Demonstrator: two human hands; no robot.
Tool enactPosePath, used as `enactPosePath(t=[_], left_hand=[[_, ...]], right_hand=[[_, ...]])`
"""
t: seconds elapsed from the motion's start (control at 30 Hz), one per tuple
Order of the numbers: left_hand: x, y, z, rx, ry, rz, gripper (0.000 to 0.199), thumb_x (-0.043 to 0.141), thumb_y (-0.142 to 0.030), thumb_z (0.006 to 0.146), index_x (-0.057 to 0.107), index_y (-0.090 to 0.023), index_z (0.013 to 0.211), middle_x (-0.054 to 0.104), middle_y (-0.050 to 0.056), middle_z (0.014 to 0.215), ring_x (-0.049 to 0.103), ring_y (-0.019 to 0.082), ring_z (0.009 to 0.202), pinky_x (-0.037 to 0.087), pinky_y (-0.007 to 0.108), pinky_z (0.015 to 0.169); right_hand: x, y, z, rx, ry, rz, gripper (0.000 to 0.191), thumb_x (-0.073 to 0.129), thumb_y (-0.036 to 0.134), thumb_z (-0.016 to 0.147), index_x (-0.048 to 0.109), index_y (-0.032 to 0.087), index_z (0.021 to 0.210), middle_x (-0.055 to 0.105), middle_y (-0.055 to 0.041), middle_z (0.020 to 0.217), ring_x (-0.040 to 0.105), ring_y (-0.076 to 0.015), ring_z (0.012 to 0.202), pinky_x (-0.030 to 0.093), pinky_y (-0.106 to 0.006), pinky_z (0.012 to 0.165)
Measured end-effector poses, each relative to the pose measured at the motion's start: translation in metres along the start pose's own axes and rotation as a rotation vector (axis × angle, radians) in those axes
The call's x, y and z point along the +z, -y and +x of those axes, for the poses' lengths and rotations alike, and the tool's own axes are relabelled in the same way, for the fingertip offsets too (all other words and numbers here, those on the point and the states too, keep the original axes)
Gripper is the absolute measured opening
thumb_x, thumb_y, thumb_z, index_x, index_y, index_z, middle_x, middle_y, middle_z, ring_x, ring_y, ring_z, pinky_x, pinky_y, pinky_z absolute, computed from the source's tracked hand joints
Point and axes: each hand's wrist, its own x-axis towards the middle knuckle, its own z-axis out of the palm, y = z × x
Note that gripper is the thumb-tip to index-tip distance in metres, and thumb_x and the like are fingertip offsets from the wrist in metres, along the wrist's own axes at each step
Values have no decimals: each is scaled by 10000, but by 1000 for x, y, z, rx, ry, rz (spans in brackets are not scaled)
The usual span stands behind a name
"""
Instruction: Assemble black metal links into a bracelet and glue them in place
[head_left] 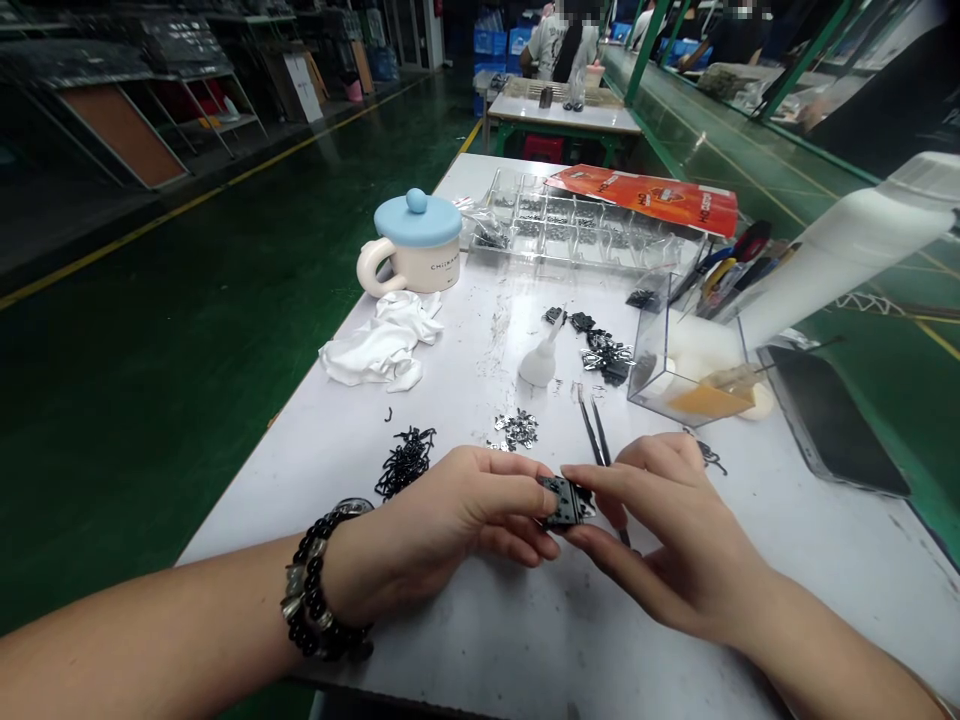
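A small black block-like part (559, 502) with holes and ridges is pinched between the thumb and fingers of my left hand (487, 505). The thumb and forefinger of my right hand (660, 530) close on its right end, where a shiny metal bit shows. Black tweezers (595, 428) lie on the table just beyond, partly hidden behind my right fingers. Close by are a pile of small shiny metal pieces (517, 428) and, left of it, a heap of curved black pieces (406, 460). A white squeeze bulb (538, 362) with a thin nozzle stands farther back.
On the white table (465, 650) are a lidded mug (442, 262), a white cloth (386, 345), more black parts (606, 352) and a compartment tray (577, 225). At right sit a clear tool box (652, 375), a white bottle (847, 235) and a phone (832, 420).
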Motion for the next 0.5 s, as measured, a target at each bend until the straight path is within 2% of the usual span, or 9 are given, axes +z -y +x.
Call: enactPosePath(t=[0.3, 0.5], left_hand=[[-1, -1, 2, -1, -3, 4, 197, 672, -206, 693, 619, -135, 868, 645, 35, 734, 603, 126, 679, 480, 244, 633], [1, -1, 1, 11, -42, 49, 232, 673, -218, 696, 579, -151, 898, 640, 26, 716, 612, 129, 675, 460, 228, 598]], right_hand=[[0, 0, 1, 18, 20, -18, 237, 539, 216, 860, 535, 220, 1098, 537, 22, 641, 467, -148, 664, 295, -356, 665], [-1, 1, 1, 21, 12, 0, 233, 546, 203, 853, 538, 214, 1086, 527, 26, 636, 460, -149, 658, 289, -351, 663]])
